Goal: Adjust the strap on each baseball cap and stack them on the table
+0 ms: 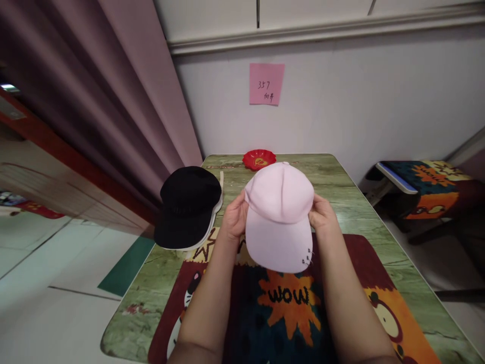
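Note:
A pale pink cap (279,222) is held up over the table, its brim toward me and small metal rings at the brim's right edge. My left hand (235,216) grips the cap's left side, fingers partly hidden behind it. On the right side my right hand (320,212) is closed on the cap's edge. To the left, a black cap (189,205) lies on top of a white one (216,208), of which only the edge and a strap show.
A green wood-patterned table (326,177) carries a colourful mat (291,313) under my arms. The red scalloped dish (259,160) stands at the back edge. A pink note (266,84) is on the wall; a covered stool (435,187) stands right.

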Available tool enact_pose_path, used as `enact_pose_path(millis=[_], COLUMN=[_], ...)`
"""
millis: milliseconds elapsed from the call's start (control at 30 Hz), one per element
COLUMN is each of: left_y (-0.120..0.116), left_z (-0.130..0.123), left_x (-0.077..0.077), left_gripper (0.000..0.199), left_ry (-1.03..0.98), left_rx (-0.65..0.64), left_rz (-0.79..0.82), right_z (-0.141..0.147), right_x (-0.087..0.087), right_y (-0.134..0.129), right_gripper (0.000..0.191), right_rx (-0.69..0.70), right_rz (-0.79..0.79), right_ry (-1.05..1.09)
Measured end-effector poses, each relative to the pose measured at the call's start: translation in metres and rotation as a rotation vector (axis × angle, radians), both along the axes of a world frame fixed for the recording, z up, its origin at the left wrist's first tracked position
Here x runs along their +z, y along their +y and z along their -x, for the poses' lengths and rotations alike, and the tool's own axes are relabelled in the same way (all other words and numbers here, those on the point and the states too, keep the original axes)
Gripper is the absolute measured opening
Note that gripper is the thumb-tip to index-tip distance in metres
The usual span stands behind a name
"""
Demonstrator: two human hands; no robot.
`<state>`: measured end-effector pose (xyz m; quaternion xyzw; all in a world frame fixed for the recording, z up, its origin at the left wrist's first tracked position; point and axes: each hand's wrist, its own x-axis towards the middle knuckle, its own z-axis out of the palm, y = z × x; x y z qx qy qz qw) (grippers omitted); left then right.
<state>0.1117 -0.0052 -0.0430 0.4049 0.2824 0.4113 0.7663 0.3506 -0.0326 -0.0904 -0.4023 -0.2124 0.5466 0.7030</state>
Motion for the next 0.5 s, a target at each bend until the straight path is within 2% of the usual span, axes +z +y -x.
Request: enact_pose_path(millis=[67,167,300,400,500], left_y=[0.003,0.006,0.009,0.012,0.013], left_z=[0.0,0.001,0.003,0.002,-0.002], left_x=[-0.005,-0.013,-0.016,-0.014,-0.011], left_gripper=[0.038,0.025,0.031,0.033,0.028], left_ry=[0.004,0.065,0.116,0.078,0.016], left_rx=[-0.096,-0.14,-0.144,0.02,0.211], left_rz=[0.067,0.118,0.123,0.108,0.067], right_z=[-0.009,-0.018,-0.018,-0.005,0.011], right_x=[-0.001,0.0,0.01,0.023,0.036], right_y=[-0.001,-0.002,-0.005,-0.012,-0.021], right_gripper=[0.012,0.011,0.011,0.011,0.022], right_rx=[-0.037,-0.109,-0.155,-0.12,0.034], right_rz=[0.054,0.073,0.032,-0.012,-0.003], right_ry=[0.061,0.119,0.138,0.145,0.089])
